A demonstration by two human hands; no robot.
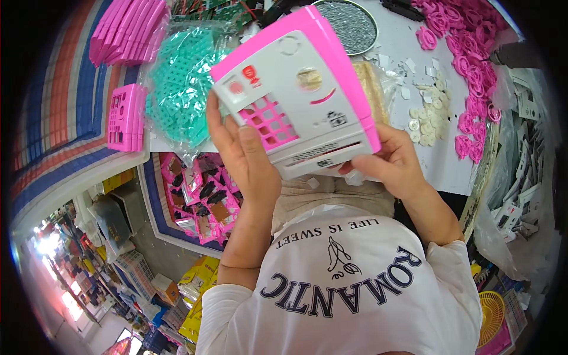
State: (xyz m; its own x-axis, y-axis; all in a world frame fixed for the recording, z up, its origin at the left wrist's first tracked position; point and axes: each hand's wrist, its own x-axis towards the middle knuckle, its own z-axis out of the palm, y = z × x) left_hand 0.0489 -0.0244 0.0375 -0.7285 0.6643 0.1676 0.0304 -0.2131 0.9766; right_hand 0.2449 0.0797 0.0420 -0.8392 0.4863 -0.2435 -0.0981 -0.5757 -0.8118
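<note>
- Left hand (254,163) clamped on the pink-and-white plastic casing (281,68); thumb laid over the white front face beside the grid of square openings, fingers wrapped along and behind the left edge; wrist nearly straight, forearm rising steeply from below the casing
- Right hand (395,163) closed on the casing's lower right corner; thumb pointing inward along the bottom edge near the long slot, other fingers partly hidden behind; forearm slanting up from the lower right, elbow bent
- Casing held between both hands, in front of the white shirt (355,319); white face turned up toward the head, top leaning to the left
- Just left of the casing, a clear bag of teal pieces (183,83); farther left, a stack of pink shells (127,29)
- Below left of it, a heap of pink-and-dark parts (204,204)
- Just beyond its upper right, a round tray of grey bits (349,29); to its right, cream discs (431,118) on the white table (444,171); farther right, pink ring-shaped parts (470,77)
</note>
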